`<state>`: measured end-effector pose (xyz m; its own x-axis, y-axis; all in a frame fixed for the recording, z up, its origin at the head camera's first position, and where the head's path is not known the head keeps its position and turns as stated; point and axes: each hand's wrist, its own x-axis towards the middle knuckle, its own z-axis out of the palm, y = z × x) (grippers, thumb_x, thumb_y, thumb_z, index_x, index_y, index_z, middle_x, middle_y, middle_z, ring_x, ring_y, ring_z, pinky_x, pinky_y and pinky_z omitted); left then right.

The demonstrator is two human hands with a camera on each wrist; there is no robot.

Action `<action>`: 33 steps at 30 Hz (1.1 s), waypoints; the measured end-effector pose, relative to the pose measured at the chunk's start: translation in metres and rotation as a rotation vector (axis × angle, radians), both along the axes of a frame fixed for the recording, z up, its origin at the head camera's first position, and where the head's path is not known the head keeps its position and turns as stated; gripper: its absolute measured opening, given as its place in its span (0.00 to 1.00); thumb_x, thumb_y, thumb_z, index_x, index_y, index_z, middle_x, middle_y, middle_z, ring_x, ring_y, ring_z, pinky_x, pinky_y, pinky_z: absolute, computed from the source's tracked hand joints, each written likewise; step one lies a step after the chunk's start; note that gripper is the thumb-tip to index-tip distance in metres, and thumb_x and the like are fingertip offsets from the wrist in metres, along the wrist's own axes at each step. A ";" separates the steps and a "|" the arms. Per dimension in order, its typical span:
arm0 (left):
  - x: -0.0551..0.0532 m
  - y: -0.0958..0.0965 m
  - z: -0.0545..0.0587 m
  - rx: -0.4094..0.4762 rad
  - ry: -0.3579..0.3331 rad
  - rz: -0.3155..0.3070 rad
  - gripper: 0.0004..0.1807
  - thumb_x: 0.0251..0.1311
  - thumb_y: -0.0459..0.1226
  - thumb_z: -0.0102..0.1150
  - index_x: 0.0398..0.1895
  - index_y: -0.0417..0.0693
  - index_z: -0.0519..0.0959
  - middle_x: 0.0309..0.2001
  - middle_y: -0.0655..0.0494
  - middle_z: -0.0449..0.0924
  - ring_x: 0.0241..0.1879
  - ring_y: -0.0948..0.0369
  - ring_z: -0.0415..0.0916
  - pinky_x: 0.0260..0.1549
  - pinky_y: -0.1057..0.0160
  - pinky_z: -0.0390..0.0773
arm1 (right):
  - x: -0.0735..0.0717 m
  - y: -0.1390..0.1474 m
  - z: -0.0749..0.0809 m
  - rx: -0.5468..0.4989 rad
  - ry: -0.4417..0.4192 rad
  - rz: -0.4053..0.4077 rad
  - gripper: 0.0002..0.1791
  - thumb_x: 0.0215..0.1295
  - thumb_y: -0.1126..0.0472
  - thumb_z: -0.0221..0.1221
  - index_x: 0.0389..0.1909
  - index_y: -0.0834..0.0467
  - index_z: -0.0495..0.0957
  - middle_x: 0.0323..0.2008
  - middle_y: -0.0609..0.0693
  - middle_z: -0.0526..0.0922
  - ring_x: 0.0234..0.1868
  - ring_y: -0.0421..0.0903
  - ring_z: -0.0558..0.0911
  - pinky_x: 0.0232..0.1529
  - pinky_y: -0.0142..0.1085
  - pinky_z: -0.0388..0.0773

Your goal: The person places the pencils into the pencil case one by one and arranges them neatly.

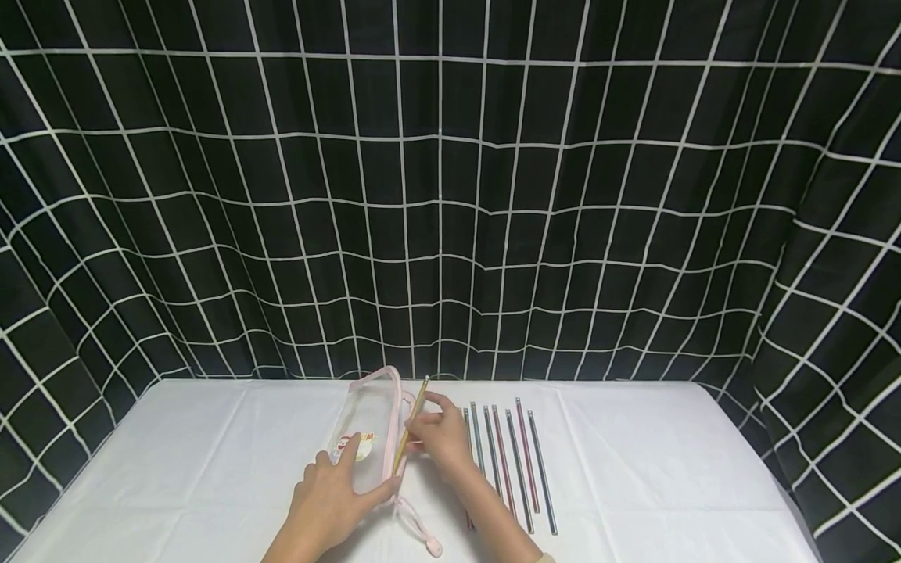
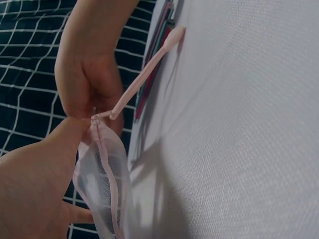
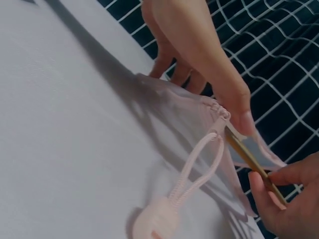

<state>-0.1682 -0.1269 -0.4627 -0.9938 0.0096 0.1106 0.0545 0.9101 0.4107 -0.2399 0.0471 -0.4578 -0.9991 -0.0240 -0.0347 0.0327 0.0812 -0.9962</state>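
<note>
A sheer mesh pencil case (image 1: 366, 407) with pink trim and a small printed badge stands tilted on the table. My left hand (image 1: 327, 496) holds it, fingers spread over its left face and thumb at the near end of the zip. My right hand (image 1: 443, 434) pinches a gold pencil (image 1: 414, 418) between thumb and fingers. The pencil slants with its lower end at the zipped edge, close by the left thumb; that end is hidden there in the right wrist view. From the zip slider hangs a pink cord pull (image 3: 159, 219).
Several metallic pencils (image 1: 524, 461) in red, blue and green tones lie side by side to the right, partly behind the right forearm. A white cloth (image 1: 647, 469) covers the table. Behind its far edge hangs a black curtain (image 1: 457, 234) with a white grid.
</note>
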 end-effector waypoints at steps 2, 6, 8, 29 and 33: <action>0.000 0.000 0.000 0.002 0.000 0.001 0.53 0.57 0.71 0.63 0.74 0.42 0.71 0.44 0.31 0.75 0.40 0.39 0.79 0.36 0.40 0.78 | 0.001 -0.002 -0.001 -0.001 0.000 -0.004 0.38 0.64 0.74 0.63 0.75 0.73 0.62 0.43 0.67 0.86 0.31 0.45 0.89 0.34 0.38 0.87; 0.000 0.000 0.000 0.011 -0.008 -0.004 0.53 0.57 0.71 0.62 0.75 0.43 0.70 0.45 0.31 0.75 0.41 0.39 0.79 0.36 0.39 0.78 | 0.003 -0.005 -0.001 -0.012 -0.006 -0.011 0.39 0.64 0.74 0.63 0.75 0.73 0.61 0.42 0.66 0.86 0.30 0.45 0.89 0.32 0.36 0.87; 0.000 -0.001 0.000 0.016 -0.011 -0.006 0.53 0.57 0.71 0.62 0.75 0.43 0.70 0.45 0.31 0.75 0.42 0.39 0.78 0.37 0.39 0.78 | 0.004 -0.006 -0.002 -0.020 -0.012 -0.009 0.39 0.63 0.74 0.63 0.75 0.73 0.61 0.43 0.66 0.86 0.29 0.44 0.89 0.32 0.35 0.87; -0.001 -0.001 -0.003 -0.008 0.014 -0.014 0.54 0.57 0.71 0.63 0.75 0.42 0.71 0.44 0.30 0.76 0.41 0.39 0.79 0.36 0.38 0.78 | 0.005 -0.016 -0.011 0.031 0.034 -0.004 0.35 0.64 0.69 0.66 0.72 0.73 0.68 0.41 0.62 0.87 0.29 0.41 0.87 0.33 0.35 0.87; -0.001 -0.001 -0.003 -0.009 0.014 -0.013 0.54 0.57 0.71 0.63 0.75 0.42 0.71 0.44 0.30 0.76 0.41 0.39 0.79 0.36 0.38 0.78 | 0.005 -0.017 -0.012 0.063 0.035 -0.002 0.34 0.66 0.67 0.67 0.72 0.71 0.70 0.42 0.61 0.87 0.32 0.43 0.88 0.34 0.35 0.87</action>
<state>-0.1690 -0.1275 -0.4654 -0.9919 0.0232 0.1245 0.0717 0.9131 0.4014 -0.2353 0.0302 -0.4696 -0.9998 -0.0208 -0.0009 -0.0021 0.1438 -0.9896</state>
